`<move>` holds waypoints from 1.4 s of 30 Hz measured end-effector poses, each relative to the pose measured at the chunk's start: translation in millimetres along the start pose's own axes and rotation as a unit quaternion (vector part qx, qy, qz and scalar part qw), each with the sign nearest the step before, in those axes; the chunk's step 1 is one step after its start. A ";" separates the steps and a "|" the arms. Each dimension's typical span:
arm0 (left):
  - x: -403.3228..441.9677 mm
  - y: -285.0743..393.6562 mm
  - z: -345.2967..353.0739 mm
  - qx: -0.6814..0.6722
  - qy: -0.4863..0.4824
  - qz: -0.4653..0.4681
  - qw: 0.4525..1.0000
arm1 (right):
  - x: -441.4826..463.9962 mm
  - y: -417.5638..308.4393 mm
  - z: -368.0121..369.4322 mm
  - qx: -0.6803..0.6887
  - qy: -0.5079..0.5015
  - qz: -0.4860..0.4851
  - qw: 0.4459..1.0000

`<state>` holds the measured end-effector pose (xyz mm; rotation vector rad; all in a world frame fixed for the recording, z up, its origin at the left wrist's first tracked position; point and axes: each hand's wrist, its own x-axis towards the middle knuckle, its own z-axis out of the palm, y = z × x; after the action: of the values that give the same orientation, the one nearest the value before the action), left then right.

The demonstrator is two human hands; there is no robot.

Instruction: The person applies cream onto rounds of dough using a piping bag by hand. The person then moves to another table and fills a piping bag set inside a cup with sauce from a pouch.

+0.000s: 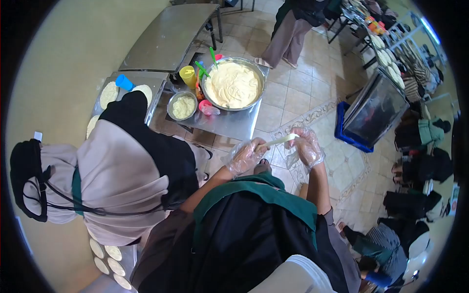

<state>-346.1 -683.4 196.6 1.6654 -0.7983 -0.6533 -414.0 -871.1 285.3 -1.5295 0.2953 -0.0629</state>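
Both of my hands wear loose clear plastic gloves and are raised in front of my apron, above the tiled floor. My left hand (pixel 247 155) is closed around one end of a slim pale utensil (pixel 280 141), whose exact kind I cannot make out. At its other end, my right hand (pixel 309 150) has its fingers closed on the tip. Beyond my hands, a large metal bowl (pixel 263 95) of creamy pale mixture (pixel 232 85) stands on a metal table (pixel 234 123), with green-handled utensils (pixel 213 56) at its rim.
A smaller bowl (pixel 170 108), a yellow cup (pixel 187 76) and a pink cup (pixel 205 105) share that table. To the left, a person (pixel 122 166) bends beside round flatbreads (pixel 109 95) and a blue cup (pixel 124 82). A glass-sided case (pixel 373 110) in a blue tray stands right.
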 end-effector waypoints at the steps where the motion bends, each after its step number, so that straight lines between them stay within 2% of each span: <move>1: 18.3 -1.8 8.8 -0.009 0.028 0.003 1.000 | 14.3 -0.5 -16.8 -0.005 -0.017 -0.011 1.000; 6: 100.0 8.3 35.0 -0.045 0.103 -0.001 0.994 | 72.6 -21.6 -94.3 -0.048 -0.049 -0.017 0.998; 9: 135.8 0.8 39.5 0.018 0.241 0.036 0.970 | 113.7 -28.9 -129.7 -0.033 -0.056 0.005 0.998; 10: 140.8 7.5 31.8 0.034 0.248 -0.006 0.968 | 126.4 -38.8 -138.6 -0.124 -0.050 0.002 0.991; 13: 161.9 -33.9 11.7 -0.044 0.276 -0.039 0.959 | 176.0 -34.3 -162.7 -0.100 -0.063 -0.009 0.993; 16: 179.0 -41.4 -9.3 -0.047 0.312 -0.063 0.947 | 231.0 -35.6 -180.5 -0.131 -0.071 -0.026 0.989; 19: 217.2 -51.0 -28.6 -0.047 0.326 -0.142 0.933 | 289.9 -30.3 -200.7 -0.139 -0.085 -0.037 0.986; 20: 232.4 -68.3 -33.5 -0.061 0.324 -0.111 0.937 | 312.1 -30.1 -206.0 -0.141 -0.091 -0.041 0.985; 23: 300.4 -83.9 -51.6 -0.090 0.338 -0.140 0.926 | 382.1 -36.4 -221.0 -0.161 -0.100 -0.019 0.982; 28: 427.4 -77.5 -85.2 -0.151 0.366 -0.075 0.915 | 476.6 -54.9 -244.9 -0.189 -0.102 0.013 0.977; 31: 492.9 -63.2 -114.2 -0.097 0.322 -0.061 0.940 | 527.8 -54.0 -261.2 -0.160 -0.094 0.010 0.983; 35: 547.3 -75.9 -147.0 -0.026 0.294 -0.042 0.954 | 594.7 -47.5 -279.7 -0.107 -0.123 0.065 0.984; 38: 577.6 -125.1 -158.3 -0.027 0.347 -0.074 0.935 | 660.9 -37.2 -300.4 -0.129 -0.148 0.104 0.975; 41: 595.2 -96.4 -164.1 -0.063 0.458 -0.157 0.873 | 732.4 -32.3 -322.1 -0.185 -0.206 0.073 0.958; 42: 602.6 -107.0 -161.5 -0.069 0.492 -0.140 0.857 | 758.5 -37.1 -324.8 -0.206 -0.222 0.047 0.952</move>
<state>168.2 -1044.3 120.6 1.7002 0.2327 0.0184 247.5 -1359.0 203.7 -1.8878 0.0172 0.4387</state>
